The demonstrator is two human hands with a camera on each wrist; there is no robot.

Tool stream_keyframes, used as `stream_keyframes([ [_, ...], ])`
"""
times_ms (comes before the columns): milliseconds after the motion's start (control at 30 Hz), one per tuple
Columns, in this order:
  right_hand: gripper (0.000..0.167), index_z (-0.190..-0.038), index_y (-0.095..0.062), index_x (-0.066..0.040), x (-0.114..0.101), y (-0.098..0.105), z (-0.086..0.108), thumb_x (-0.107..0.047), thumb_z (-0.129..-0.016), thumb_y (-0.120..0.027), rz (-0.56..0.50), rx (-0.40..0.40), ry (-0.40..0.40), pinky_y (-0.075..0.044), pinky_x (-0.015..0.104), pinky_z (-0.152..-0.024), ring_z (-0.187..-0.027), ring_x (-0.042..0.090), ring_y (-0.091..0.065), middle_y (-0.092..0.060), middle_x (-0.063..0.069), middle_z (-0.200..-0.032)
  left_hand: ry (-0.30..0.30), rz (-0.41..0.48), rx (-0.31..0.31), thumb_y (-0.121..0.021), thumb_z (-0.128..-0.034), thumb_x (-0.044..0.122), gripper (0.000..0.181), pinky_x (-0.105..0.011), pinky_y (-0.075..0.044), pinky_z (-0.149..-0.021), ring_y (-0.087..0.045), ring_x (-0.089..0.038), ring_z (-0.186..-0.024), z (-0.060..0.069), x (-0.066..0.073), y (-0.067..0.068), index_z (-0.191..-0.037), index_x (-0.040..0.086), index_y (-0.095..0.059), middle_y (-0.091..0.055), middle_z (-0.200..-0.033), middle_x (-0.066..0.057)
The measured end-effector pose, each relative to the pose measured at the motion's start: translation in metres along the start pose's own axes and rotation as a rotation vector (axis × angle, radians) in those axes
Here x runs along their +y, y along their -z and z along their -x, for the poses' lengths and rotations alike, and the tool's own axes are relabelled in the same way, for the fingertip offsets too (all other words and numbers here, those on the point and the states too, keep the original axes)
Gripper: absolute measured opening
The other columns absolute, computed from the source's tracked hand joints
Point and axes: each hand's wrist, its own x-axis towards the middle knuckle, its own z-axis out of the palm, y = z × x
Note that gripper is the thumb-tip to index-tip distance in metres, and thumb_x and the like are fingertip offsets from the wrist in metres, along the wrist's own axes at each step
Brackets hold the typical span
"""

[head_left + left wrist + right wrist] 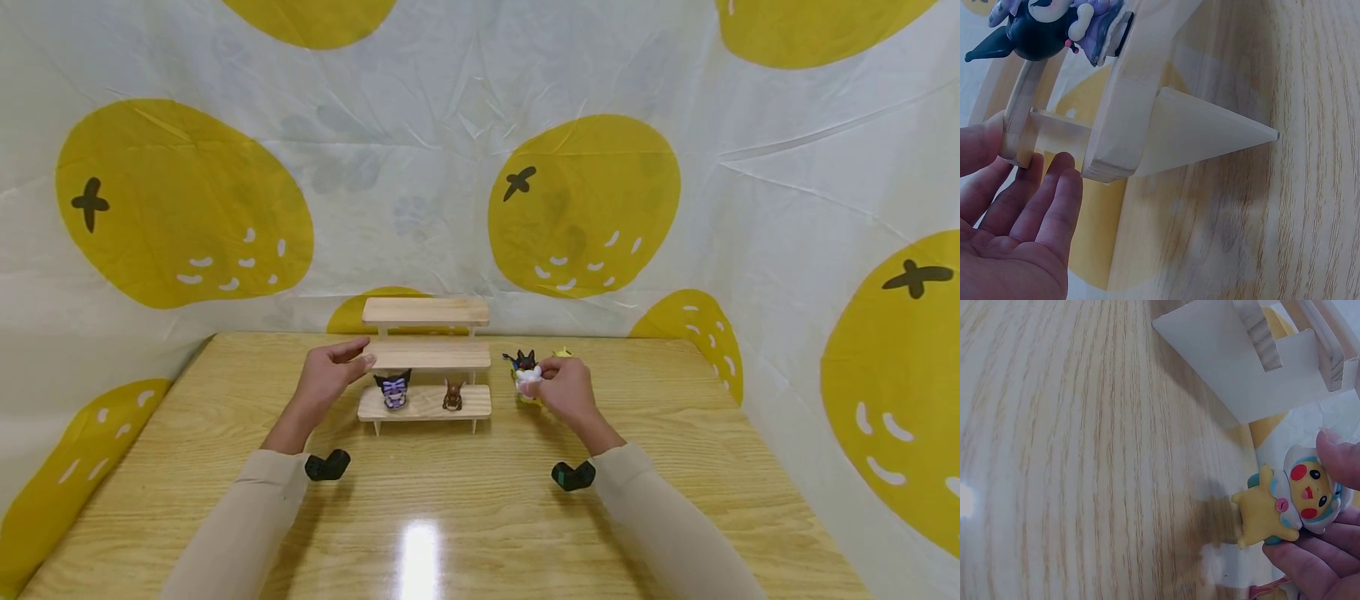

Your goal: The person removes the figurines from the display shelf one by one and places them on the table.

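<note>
A three-tier wooden display stand stands on the table. My left hand is at its left side; in the left wrist view the thumb and fingers grip the end of the middle tier. My right hand, right of the stand, pinches a yellow Pikachu figurine in a white hood by its head, above the table. On the lowest tier sit a black-and-purple figurine at the left and a small brown figurine towards the right.
Behind the right hand stand a dark, pointy-eared figurine and a partly hidden yellow one. A cloth backdrop printed with yellow fruit hangs behind the wooden table. Each wrist carries a small black device.
</note>
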Motion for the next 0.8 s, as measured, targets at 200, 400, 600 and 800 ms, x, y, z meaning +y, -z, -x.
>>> stream_keyframes([
  [200, 0.036, -0.111, -0.077, 0.003, -0.0022, -0.0005, 0.0013, -0.012, -0.08, -0.089, 0.024, 0.003, 0.007, -0.06, 0.026, -0.068, -0.095, 0.029, -0.071, -0.077, 0.021, -0.107, 0.005, 0.005, 0.005, -0.066, -0.1039, 0.02, 0.056, -0.032, -0.054, -0.109, -0.066, -0.004, -0.121, -0.0001, 0.0013, -0.0002, -0.155, 0.004, -0.049, -0.044, -0.163, -0.019],
  [400, 0.036, -0.111, -0.077, 0.004, -0.0037, -0.001, 0.0028, -0.01, -0.081, -0.088, 0.025, 0.004, 0.01, -0.06, 0.026, -0.068, -0.095, 0.029, -0.071, -0.077, 0.022, -0.107, 0.005, 0.006, -0.001, -0.066, -0.1043, 0.021, 0.057, -0.032, -0.053, -0.11, -0.065, -0.01, -0.126, 0.0004, 0.0025, 0.0002, -0.156, 0.005, -0.047, -0.042, -0.164, -0.019],
  [600, 0.037, -0.113, -0.076, 0.005, -0.0034, -0.0015, 0.004, -0.009, -0.082, -0.088, 0.02, 0.003, 0.017, -0.06, 0.025, -0.068, -0.094, 0.03, -0.071, -0.077, 0.024, -0.107, 0.006, 0.01, 0.005, -0.066, -0.104, 0.02, 0.056, -0.033, -0.053, -0.11, -0.066, -0.002, -0.119, 0.0, 0.002, -0.0003, -0.155, 0.005, -0.048, -0.044, -0.163, -0.019],
  [800, 0.031, -0.108, -0.076, 0.006, -0.002, -0.0029, 0.0047, -0.009, -0.082, -0.086, 0.034, 0.012, 0.036, -0.059, 0.026, -0.067, -0.089, 0.029, -0.07, -0.077, 0.023, -0.101, 0.008, 0.004, 0.008, -0.066, -0.104, 0.019, 0.056, -0.032, -0.054, -0.109, -0.065, -0.006, -0.122, 0.0008, 0.0023, -0.0002, -0.155, 0.003, -0.049, -0.044, -0.162, -0.02],
])
